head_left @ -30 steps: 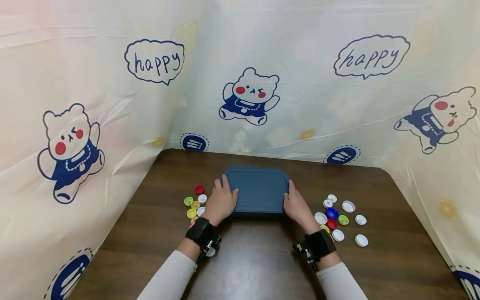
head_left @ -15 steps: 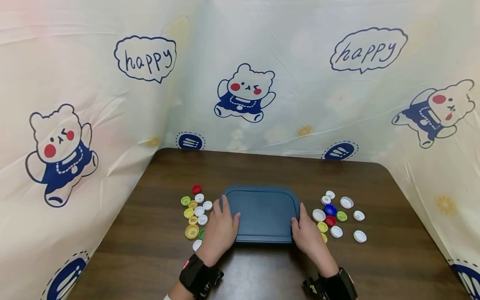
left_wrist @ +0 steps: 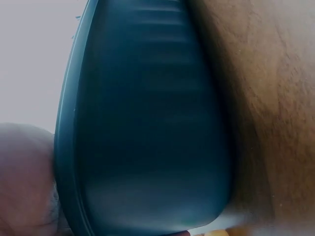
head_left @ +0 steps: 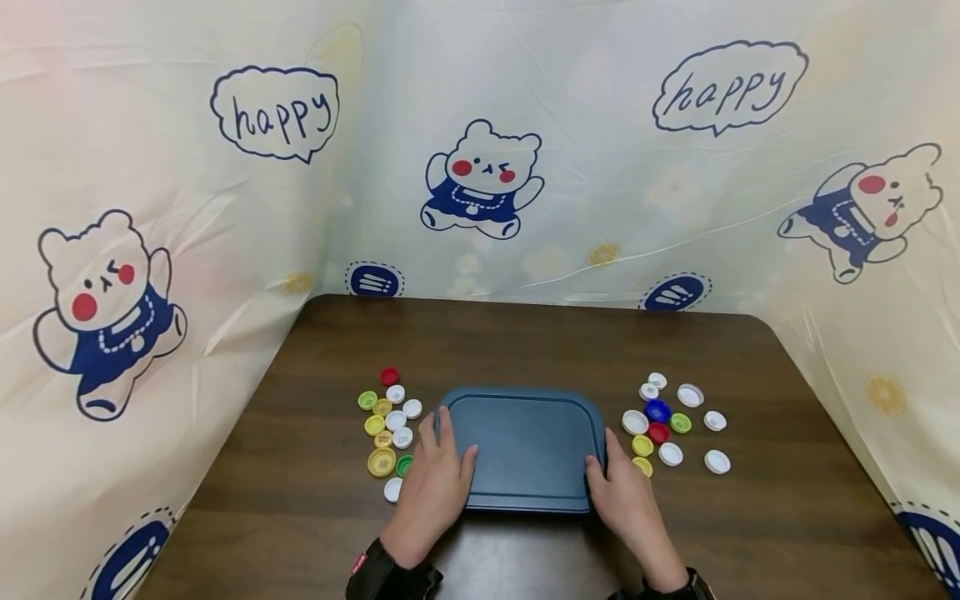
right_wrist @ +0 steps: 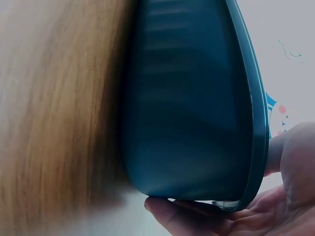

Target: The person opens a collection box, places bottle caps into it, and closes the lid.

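Observation:
A dark teal plastic box [head_left: 528, 450] with a flat, rimmed top is at the middle of the table, between my two hands. My left hand [head_left: 435, 483] holds its left side, the thumb over the top edge and the fingers along the side. On the opposite side my right hand [head_left: 624, 493] grips it in the same way. In the right wrist view the fingers [right_wrist: 192, 216] curl under the box's rounded end. The left wrist view has the box's ribbed front wall [left_wrist: 152, 123] close up, with part of the left thumb [left_wrist: 24, 177] at the rim; the other left fingers are mostly hidden.
Loose bottle caps in white, yellow, green and red [head_left: 381, 462] lie left of the box. Another scattered group of caps, including a blue one [head_left: 657, 411], lies on the right. A printed curtain [head_left: 480, 67] surrounds the brown table [head_left: 285, 533].
Both hands have drawn the box towards the person, from the table's far part to its middle. The cap groups stay in place, and more of the left group shows. The head view has shifted slightly.

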The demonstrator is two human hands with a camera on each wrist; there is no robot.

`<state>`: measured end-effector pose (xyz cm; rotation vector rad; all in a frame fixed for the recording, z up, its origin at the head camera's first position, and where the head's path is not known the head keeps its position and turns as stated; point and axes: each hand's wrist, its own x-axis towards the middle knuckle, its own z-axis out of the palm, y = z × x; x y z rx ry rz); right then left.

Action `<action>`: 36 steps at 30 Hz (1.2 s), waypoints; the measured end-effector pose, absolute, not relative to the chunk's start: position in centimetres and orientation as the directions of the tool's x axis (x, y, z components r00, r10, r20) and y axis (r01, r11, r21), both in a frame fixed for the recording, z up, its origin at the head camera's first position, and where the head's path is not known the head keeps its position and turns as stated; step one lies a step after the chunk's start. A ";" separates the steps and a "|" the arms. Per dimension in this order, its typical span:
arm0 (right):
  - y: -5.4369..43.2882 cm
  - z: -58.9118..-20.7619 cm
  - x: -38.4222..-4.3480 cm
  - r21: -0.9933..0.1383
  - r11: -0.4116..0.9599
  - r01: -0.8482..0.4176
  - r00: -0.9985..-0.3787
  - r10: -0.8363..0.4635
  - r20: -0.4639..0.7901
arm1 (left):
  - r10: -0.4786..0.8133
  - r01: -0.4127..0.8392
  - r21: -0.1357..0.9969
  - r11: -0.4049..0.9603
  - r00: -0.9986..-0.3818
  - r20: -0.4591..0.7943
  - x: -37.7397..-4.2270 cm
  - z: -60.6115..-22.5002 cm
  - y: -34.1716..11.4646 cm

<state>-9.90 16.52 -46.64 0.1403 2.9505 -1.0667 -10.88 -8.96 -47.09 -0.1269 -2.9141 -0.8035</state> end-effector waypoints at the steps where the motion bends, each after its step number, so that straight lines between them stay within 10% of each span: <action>1: 16.5 -46.6 -9.9 -0.638 0.765 0.085 -0.996 0.085 -0.032 | 0.053 0.116 0.499 0.859 -0.989 0.139 -10.9 -47.1 -8.9; 36: 16.4 -44.4 -8.5 -0.691 0.718 0.086 -0.987 0.156 0.039 | 0.033 0.154 0.450 0.880 -0.964 0.265 -9.9 -44.6 -8.8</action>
